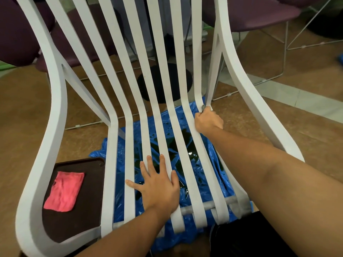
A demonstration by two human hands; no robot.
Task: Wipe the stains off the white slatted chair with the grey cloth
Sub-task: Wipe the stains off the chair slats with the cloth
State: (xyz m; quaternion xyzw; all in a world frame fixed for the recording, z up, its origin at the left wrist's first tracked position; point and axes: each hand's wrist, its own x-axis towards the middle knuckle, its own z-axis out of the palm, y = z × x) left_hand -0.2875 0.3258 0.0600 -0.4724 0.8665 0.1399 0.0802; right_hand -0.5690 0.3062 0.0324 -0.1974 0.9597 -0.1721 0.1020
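The white slatted chair (115, 127) fills the view, its slats running from the seat up into the back. My left hand (157, 188) lies flat with spread fingers on the middle seat slats. My right hand (208, 120) is curled into a fist at the bend of the rightmost slats, where seat meets back. It grips the grey cloth (203, 107), of which only a small dark tip shows above the knuckles. No stain is plainly visible on the slats.
A blue plastic sheet (130, 145) with a dark wet puddle lies on the floor under the seat. A pink cloth (64, 191) rests on a dark brown tray (74, 225) at the left. Purple chairs with metal legs stand behind, and a black round base (165, 82).
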